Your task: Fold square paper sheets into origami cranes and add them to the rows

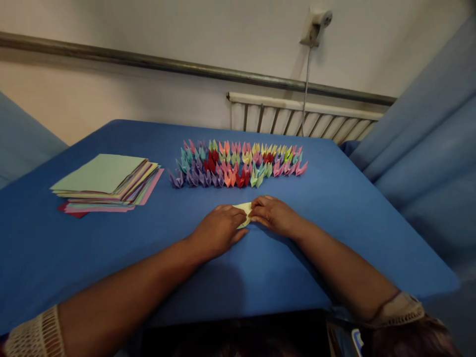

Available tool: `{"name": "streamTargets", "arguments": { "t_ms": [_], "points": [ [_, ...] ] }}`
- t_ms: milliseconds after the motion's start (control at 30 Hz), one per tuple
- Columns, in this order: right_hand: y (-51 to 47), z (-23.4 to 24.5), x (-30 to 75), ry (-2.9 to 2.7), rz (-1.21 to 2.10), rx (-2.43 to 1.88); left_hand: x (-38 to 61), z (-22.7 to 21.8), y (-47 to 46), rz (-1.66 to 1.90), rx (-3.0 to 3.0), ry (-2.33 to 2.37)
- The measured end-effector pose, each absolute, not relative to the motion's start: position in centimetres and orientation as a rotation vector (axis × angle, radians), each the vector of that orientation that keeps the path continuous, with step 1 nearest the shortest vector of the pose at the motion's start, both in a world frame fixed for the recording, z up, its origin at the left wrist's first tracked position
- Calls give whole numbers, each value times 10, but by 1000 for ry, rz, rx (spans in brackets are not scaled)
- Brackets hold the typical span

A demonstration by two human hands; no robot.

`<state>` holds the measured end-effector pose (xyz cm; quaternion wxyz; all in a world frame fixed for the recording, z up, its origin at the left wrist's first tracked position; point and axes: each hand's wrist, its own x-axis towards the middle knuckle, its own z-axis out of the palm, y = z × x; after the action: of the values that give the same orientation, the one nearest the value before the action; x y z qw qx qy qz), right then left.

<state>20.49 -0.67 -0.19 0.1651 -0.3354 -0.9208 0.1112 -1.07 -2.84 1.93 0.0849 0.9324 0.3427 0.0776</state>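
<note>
A small pale yellow piece of folded paper (243,208) lies on the blue-covered table in front of me, partly hidden under my fingers. My left hand (219,230) presses on its left part, fingers closed over it and the thumb along the near side. From the right, my right hand (273,214) grips the other end with bent fingers. Just beyond both hands stand several rows of folded paper cranes (238,166) in purple, red, pink, orange, green, yellow and blue.
To the left sits a stack of coloured paper sheets (104,176), pale green on top. The blue tablecloth (122,248) reaches a wall with a metal rail (178,67), a radiator (297,106) and a socket with a plugged-in cord (314,29). Blue curtains (427,148) hang at the sides.
</note>
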Motion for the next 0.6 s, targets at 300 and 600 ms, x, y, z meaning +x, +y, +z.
{"name": "streamTargets", "arguments": {
  "t_ms": [300,600],
  "points": [
    [-21,-2,188,-2664,306,-967,-10,15,-25,248,2804,1073],
    [-13,-16,196,-2367,614,-1019,-20,11,-19,372,2622,1116]
  ]
}}
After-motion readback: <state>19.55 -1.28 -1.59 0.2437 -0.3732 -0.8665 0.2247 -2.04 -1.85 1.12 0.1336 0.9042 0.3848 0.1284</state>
